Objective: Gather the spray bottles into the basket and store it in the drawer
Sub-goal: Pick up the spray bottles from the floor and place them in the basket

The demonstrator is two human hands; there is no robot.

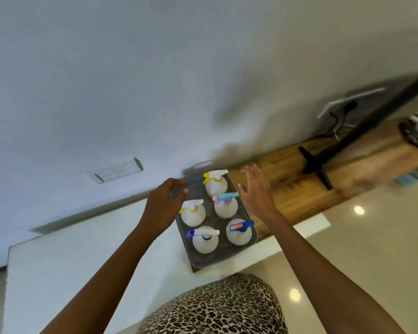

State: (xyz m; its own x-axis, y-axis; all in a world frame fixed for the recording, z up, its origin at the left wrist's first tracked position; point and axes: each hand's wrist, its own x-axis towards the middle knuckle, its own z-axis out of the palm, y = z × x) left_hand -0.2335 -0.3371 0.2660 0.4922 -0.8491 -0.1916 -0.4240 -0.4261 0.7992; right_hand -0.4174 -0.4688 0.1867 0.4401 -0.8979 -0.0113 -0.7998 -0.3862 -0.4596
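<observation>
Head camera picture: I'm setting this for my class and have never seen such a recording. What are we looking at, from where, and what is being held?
There is no machine here: a person works with two bare hands. The single picture comes from a camera worn on their head, looking forward and down, so the arms reach in from the bottom. A grey basket stands where a white surface meets a wooden top. Five white spray bottles stand upright in it, among them a yellow-trigger bottle at the far end and a blue-trigger bottle nearest. The left hand is curled at the basket's far left corner; blur hides whether it grips the rim. The right hand hovers open over the right side, holding nothing.
</observation>
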